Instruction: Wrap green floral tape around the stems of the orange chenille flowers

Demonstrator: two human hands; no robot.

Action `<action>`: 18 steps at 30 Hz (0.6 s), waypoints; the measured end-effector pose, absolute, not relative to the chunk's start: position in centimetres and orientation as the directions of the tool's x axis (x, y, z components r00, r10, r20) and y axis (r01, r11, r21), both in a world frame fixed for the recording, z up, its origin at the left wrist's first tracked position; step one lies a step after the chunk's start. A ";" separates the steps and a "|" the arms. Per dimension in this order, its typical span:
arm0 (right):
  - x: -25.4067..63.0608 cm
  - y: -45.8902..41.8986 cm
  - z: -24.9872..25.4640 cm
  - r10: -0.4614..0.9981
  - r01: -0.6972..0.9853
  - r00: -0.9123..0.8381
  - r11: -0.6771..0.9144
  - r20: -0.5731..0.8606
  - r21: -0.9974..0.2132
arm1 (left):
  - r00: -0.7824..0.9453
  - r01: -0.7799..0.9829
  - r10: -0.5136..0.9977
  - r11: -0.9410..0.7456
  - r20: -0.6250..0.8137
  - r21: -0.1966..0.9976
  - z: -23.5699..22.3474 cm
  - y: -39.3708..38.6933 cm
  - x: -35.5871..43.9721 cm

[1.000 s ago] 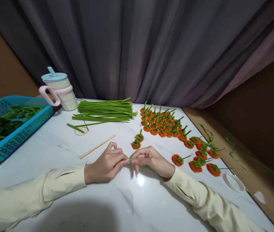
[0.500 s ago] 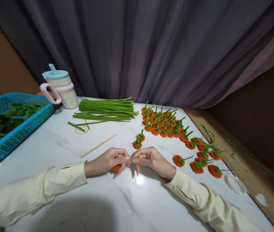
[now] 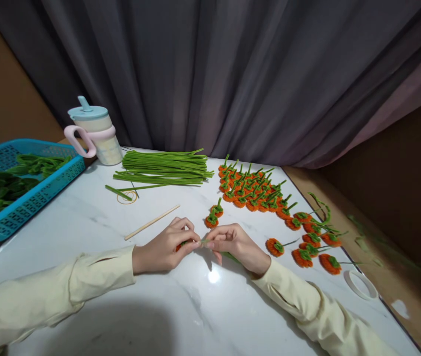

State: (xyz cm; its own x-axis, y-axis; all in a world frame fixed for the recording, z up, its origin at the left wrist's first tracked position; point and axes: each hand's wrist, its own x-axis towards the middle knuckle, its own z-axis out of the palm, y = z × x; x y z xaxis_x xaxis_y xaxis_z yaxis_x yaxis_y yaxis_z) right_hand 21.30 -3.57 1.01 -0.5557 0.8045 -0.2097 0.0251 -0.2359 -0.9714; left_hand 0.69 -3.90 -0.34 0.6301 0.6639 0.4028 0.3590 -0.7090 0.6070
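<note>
My left hand (image 3: 167,245) is closed around a small orange pipe-cleaner fruit (image 3: 181,245), mostly hidden by the fingers. Facing it, my right hand (image 3: 237,247) pinches a thin green pipe cleaner (image 3: 229,256), part of which shows under the palm. The fingertips of both hands nearly meet at a short green bit between them; whether it is joined to the fruit is hidden. Just beyond my fingers sit two finished-looking orange fruits (image 3: 212,220) with green tops and stems. A wooden stick (image 3: 152,222) lies past my left hand.
Green pipe cleaners (image 3: 163,168) lie stacked at the back, beside many orange fruits (image 3: 251,188). More fruits (image 3: 302,257) with thin stems lie right, near a white ring (image 3: 360,285). A lidded cup (image 3: 107,148) and blue basket (image 3: 28,200) of green leaves stand left.
My left hand has turned, its knuckles raised and fingers curled further over the orange fruit. My right hand keeps its pinch in nearly the same place.
</note>
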 end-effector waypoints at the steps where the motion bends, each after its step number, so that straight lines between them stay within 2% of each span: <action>1: 21.3 -3.5 1.0 0.806 0.035 -0.550 -0.238 -0.218 -0.971 | 0.624 0.375 0.639 -0.750 0.450 0.545 -0.4 -4.0 0.7; 4: 21.2 -3.5 1.0 0.808 0.056 -0.539 -0.247 -0.238 -0.967 | 0.624 0.391 0.555 -0.831 0.549 0.396 -0.7 -4.2 0.8; 6: 21.1 -3.6 0.9 0.811 0.054 -0.534 -0.247 -0.237 -0.968 | 0.631 0.385 0.523 -0.852 0.572 0.354 -0.7 -4.2 0.7; 8: 21.1 -3.7 0.8 0.814 0.052 -0.532 -0.244 -0.234 -0.968 | 0.640 0.371 0.539 -0.841 0.548 0.394 -0.6 -4.0 0.6; 13: 20.9 -3.8 0.9 0.817 0.058 -0.528 -0.238 -0.232 -0.969 | 0.703 0.323 0.624 -0.708 0.342 0.628 -0.2 -3.6 0.5; 15: 20.9 -3.9 1.1 0.822 0.060 -0.520 -0.235 -0.231 -0.970 | 0.714 0.338 0.633 -0.685 0.298 0.646 -0.2 -3.6 0.5; 18: 20.8 -3.9 1.3 0.823 0.067 -0.519 -0.230 -0.231 -0.971 | 0.682 0.392 0.662 -0.688 0.309 0.610 -0.4 -3.7 0.6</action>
